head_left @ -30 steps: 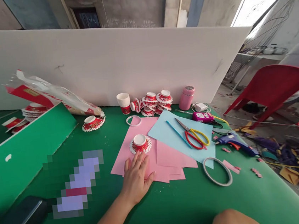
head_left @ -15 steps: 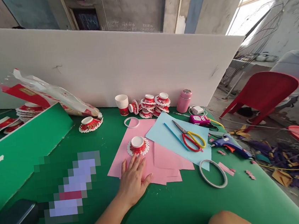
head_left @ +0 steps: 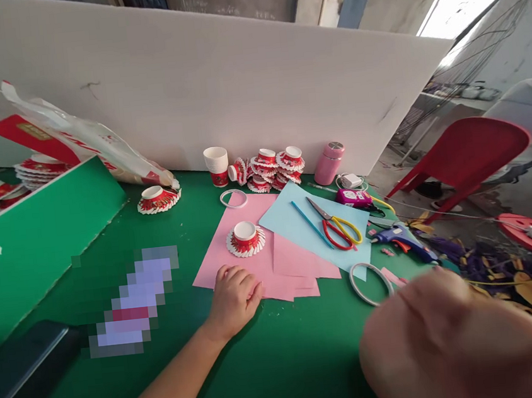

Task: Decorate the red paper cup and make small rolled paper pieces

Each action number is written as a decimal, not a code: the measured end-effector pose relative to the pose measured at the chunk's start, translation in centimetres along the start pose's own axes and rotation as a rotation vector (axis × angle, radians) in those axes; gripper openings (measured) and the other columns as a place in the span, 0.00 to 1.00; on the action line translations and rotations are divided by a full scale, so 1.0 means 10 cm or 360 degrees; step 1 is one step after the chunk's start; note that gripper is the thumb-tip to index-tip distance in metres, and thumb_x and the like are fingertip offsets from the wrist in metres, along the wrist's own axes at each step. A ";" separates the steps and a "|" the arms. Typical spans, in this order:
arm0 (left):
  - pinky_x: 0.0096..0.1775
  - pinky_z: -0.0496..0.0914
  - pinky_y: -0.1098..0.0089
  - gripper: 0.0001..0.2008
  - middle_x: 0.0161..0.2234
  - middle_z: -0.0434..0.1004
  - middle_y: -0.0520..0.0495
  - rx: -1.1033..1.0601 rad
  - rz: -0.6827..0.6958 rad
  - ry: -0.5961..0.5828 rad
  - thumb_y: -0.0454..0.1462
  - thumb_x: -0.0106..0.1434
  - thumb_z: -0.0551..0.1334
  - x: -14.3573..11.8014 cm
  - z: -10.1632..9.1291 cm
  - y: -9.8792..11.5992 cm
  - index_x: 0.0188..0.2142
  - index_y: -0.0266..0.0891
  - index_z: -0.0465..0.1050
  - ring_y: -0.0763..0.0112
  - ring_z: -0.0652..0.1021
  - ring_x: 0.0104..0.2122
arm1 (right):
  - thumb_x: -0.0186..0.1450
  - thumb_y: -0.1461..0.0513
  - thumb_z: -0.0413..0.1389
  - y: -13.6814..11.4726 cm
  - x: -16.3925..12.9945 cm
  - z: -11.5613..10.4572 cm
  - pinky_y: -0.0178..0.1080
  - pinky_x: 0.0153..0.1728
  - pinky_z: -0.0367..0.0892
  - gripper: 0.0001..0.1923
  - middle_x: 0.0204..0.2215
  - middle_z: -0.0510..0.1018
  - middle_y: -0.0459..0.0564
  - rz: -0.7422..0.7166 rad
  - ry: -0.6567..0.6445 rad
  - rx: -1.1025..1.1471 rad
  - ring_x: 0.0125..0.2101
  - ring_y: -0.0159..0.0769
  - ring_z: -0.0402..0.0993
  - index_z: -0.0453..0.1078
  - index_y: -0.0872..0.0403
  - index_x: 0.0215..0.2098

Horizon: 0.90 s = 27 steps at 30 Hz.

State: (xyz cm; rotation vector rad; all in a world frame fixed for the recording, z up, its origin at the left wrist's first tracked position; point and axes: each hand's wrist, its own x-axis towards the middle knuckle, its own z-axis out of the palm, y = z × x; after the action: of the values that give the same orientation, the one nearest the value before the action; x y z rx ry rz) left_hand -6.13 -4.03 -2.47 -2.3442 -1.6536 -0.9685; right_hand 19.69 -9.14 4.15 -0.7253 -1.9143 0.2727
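Observation:
My left hand (head_left: 234, 298) rests on the near edge of a pink paper sheet (head_left: 259, 269) with its fingers curled in and nothing visibly held. Just beyond it, a red-and-white paper cup with fringed rim (head_left: 245, 238) stands upside down on the same sheet. My right hand (head_left: 452, 344) is a large blur close to the camera at the lower right, so its fingers cannot be made out. It hides part of the green table (head_left: 292, 361) and sits near a white tape ring (head_left: 370, 283).
A light blue sheet (head_left: 297, 221) carries red-and-yellow scissors (head_left: 338, 229) and a blue pencil (head_left: 309, 224). A blue glue gun (head_left: 401, 238), pink bottle (head_left: 329, 163), several cut cups (head_left: 272, 170), a white board (head_left: 189, 99) and a red chair (head_left: 465, 156) surround them. A green board (head_left: 36, 236) lies left.
My left hand has pulled back from the cup and curled its fingers at the paper's edge. My right hand has risen into view, large and blurred. The camera tilted down slightly.

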 end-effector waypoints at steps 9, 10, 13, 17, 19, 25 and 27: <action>0.38 0.63 0.61 0.09 0.26 0.75 0.47 0.0023 0.0072 -0.0019 0.34 0.62 0.55 -0.04 -0.05 -0.01 0.26 0.39 0.70 0.65 0.74 0.31 | 0.62 0.62 0.53 0.67 0.86 0.86 0.37 0.32 0.69 0.11 0.31 0.74 0.49 0.0171 -0.0447 0.0045 0.30 0.32 0.71 0.66 0.54 0.44; 0.38 0.64 0.61 0.08 0.27 0.75 0.46 0.0023 0.0090 -0.0010 0.34 0.61 0.55 -0.04 -0.04 -0.01 0.27 0.39 0.70 0.64 0.75 0.31 | 0.60 0.60 0.56 0.73 0.75 0.87 0.39 0.37 0.69 0.15 0.36 0.75 0.52 0.0185 -0.0634 -0.0039 0.36 0.36 0.72 0.67 0.55 0.45; 0.41 0.65 0.58 0.05 0.34 0.76 0.43 0.0049 0.0161 -0.0015 0.34 0.60 0.56 -0.05 -0.01 -0.03 0.32 0.39 0.71 0.60 0.75 0.36 | 0.55 0.53 0.61 0.83 0.48 0.87 0.49 0.49 0.61 0.28 0.51 0.70 0.58 0.0170 -0.1082 -0.0297 0.51 0.46 0.64 0.65 0.54 0.52; 0.43 0.66 0.54 0.09 0.40 0.75 0.37 0.0055 0.0290 -0.0046 0.35 0.60 0.57 -0.08 0.08 -0.08 0.39 0.36 0.71 0.54 0.75 0.41 | 0.59 0.51 0.57 0.88 0.39 0.87 0.46 0.51 0.58 0.27 0.53 0.70 0.56 0.0165 -0.1250 -0.0385 0.54 0.43 0.62 0.65 0.54 0.53; 0.42 0.67 0.55 0.09 0.39 0.76 0.37 0.0040 0.0345 -0.0069 0.35 0.60 0.57 -0.09 0.11 -0.10 0.39 0.36 0.71 0.54 0.75 0.40 | 0.60 0.50 0.56 0.87 0.41 0.87 0.45 0.50 0.57 0.26 0.53 0.70 0.55 0.0160 -0.1236 -0.0410 0.53 0.42 0.63 0.66 0.54 0.52; 0.40 0.69 0.56 0.09 0.39 0.77 0.38 0.0029 0.0336 -0.0074 0.36 0.61 0.56 -0.11 0.13 -0.12 0.38 0.37 0.72 0.53 0.76 0.40 | 0.63 0.51 0.53 0.83 0.41 0.83 0.43 0.49 0.58 0.23 0.49 0.74 0.53 0.0278 -0.1150 -0.0373 0.50 0.41 0.66 0.67 0.55 0.51; 0.40 0.70 0.56 0.08 0.39 0.77 0.39 0.0022 0.0306 -0.0075 0.36 0.61 0.56 -0.10 0.12 -0.11 0.37 0.39 0.72 0.54 0.76 0.40 | 0.61 0.52 0.55 0.86 0.40 0.83 0.45 0.50 0.57 0.27 0.53 0.70 0.56 0.0398 -0.1075 -0.0481 0.52 0.43 0.64 0.63 0.55 0.54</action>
State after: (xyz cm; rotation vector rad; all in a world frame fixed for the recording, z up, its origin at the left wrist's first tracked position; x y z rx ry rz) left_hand -6.74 -3.91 -4.31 -2.4787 -1.4118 -0.8686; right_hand 14.30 1.09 -0.76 -1.1871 -2.5362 0.4281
